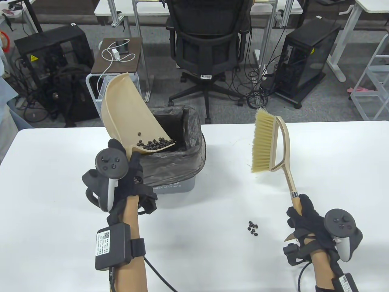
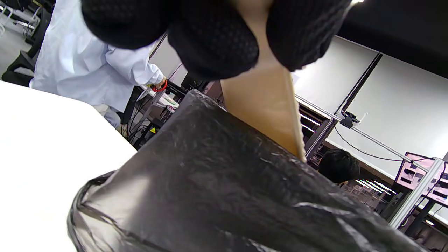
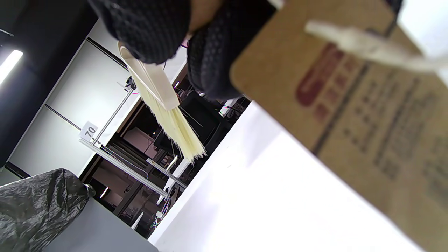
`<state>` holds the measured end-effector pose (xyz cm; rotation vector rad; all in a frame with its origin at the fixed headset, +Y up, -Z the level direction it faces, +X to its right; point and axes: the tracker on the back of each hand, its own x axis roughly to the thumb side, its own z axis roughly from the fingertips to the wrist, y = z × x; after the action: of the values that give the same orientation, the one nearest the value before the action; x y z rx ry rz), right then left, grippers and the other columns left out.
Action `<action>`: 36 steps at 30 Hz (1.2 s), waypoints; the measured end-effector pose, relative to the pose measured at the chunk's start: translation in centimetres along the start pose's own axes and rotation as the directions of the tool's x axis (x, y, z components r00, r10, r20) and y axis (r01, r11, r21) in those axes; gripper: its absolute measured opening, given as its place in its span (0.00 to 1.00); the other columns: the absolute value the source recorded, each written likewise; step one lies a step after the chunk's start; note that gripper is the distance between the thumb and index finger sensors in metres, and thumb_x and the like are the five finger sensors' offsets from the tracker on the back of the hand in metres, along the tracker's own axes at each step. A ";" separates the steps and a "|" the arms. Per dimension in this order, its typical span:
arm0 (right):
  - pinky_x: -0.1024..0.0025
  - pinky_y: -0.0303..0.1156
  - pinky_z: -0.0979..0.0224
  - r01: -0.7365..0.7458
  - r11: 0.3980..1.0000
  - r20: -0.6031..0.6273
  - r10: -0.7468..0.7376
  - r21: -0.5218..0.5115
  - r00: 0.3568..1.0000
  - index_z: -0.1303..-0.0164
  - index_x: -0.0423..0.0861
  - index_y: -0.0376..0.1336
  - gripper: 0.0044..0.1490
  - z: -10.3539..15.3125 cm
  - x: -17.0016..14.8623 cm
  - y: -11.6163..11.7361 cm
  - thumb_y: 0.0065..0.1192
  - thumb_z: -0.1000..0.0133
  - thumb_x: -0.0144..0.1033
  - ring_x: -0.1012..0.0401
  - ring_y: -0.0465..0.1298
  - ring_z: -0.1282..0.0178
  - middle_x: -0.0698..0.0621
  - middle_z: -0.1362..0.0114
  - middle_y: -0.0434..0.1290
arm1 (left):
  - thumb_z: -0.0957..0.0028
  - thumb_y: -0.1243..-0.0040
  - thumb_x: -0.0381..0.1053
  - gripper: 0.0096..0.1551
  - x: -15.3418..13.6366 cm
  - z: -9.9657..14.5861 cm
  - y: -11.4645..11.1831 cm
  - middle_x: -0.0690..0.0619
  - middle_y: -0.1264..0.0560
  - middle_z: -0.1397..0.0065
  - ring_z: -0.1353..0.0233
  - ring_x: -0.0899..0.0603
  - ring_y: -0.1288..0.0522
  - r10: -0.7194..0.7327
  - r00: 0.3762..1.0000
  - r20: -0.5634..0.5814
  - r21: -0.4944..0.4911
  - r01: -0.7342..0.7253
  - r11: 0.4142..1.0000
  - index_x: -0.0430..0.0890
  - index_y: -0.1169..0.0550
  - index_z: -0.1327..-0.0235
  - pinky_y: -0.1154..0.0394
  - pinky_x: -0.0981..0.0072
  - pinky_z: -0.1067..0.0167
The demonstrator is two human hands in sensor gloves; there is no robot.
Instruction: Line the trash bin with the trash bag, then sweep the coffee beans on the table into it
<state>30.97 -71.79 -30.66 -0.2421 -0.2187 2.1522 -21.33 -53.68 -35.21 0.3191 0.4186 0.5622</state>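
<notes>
Left hand point(image 1: 127, 176) grips dustpan point(image 1: 127, 112) tilted over bin point(image 1: 179, 185); right hand point(image 1: 307, 219) grips brush point(image 1: 267, 143), apart

Bright even overhead light, soft shadows, white table point(image 1: 319, 152) glaring — wrist views blurred up close.

Dustpan point(image 1: 127, 112) handle hidden (left grip point(image 1: 129, 170) covers it).

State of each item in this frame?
Trash bin: lined with black bag.
Dustpan: tilted over bin, beans at its lip.
Left hand: grips dustpan handle.
Brush: raised off table.
Right hand: grips brush handle.
Table beans: small cluster, unswept.
</notes>
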 end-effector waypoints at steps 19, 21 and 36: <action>0.55 0.77 0.54 -0.040 0.999 0.018 0.040 -0.003 0.999 0.26 0.40 0.52 0.45 0.0 0.0 0.3 0.66 0.51 0.39 0.56 0.83 0.64 0.47 0.42 0.78 | 0.41 0.32 0.49 0.43 3.8 2.5 0.2 0.47 0.32 0.22 0.38 0.50 0.22 -0.301 0.938 0.172 0.236 0.258 0.937 0.48 0.42 0.18 0.26 0.49 0.38; 0.55 0.77 0.54 -0.042 0.999 0.020 0.042 -0.003 0.999 0.26 0.40 0.52 0.45 0.0 0.0 0.3 0.66 0.51 0.39 0.56 0.83 0.64 0.47 0.42 0.78 | 0.41 0.32 0.49 0.43 4.4 2.9 0.0 0.48 0.33 0.22 0.37 0.49 0.23 -0.363 0.912 0.189 0.271 0.307 0.912 0.49 0.43 0.18 0.26 0.48 0.37; 0.55 0.77 0.54 -0.010 1.000 0.012 0.010 0.011 1.000 0.26 0.40 0.52 0.45 -0.1 -0.1 0.3 0.66 0.51 0.39 0.56 0.83 0.64 0.47 0.42 0.78 | 0.40 0.36 0.51 0.42 4.7 3.1 1.7 0.40 0.28 0.27 0.47 0.50 0.18 -0.051 0.970 0.239 0.179 0.008 0.984 0.38 0.40 0.19 0.23 0.50 0.45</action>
<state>30.78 -72.01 -30.81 -0.2249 -0.2130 2.1650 -17.00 -50.21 -33.20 0.5461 0.2359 0.4506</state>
